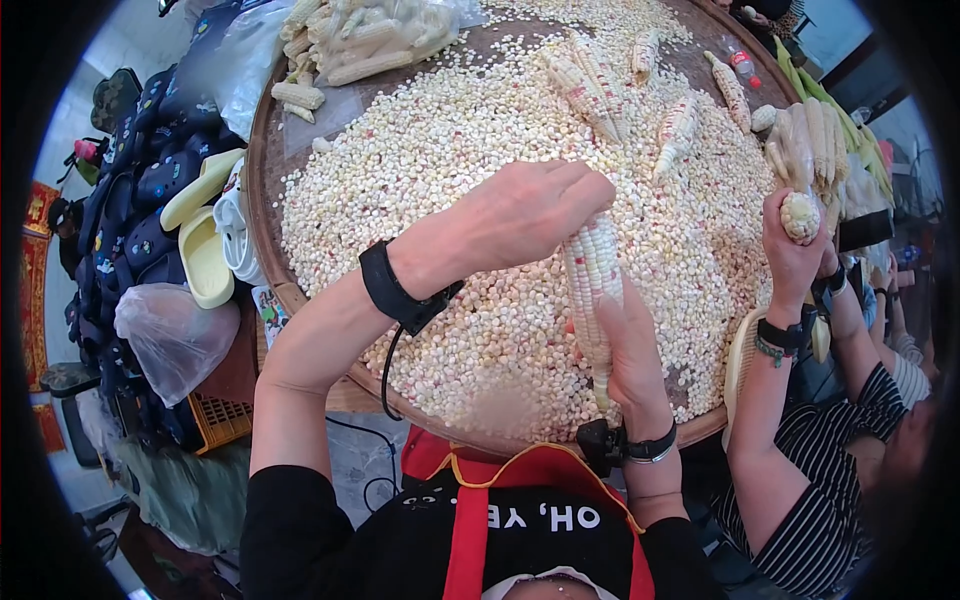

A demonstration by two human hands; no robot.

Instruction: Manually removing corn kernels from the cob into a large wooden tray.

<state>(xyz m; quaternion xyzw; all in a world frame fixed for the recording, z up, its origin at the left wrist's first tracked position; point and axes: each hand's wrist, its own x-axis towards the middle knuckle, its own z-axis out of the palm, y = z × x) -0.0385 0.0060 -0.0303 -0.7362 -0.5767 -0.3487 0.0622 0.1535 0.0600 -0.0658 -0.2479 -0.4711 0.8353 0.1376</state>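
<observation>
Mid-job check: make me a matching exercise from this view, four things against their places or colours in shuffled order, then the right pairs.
Things
1. held ear of corn
2. bagged cobs
3. pale yellow slippers
4. apron

Places and colours
A. outside the round tray, to its left
B. red with yellow trim
C. right hand around its lower part, left hand at its upper end
D. on the tray, at its far left

Right pairs: 1-C, 2-D, 3-A, 4-B
</observation>
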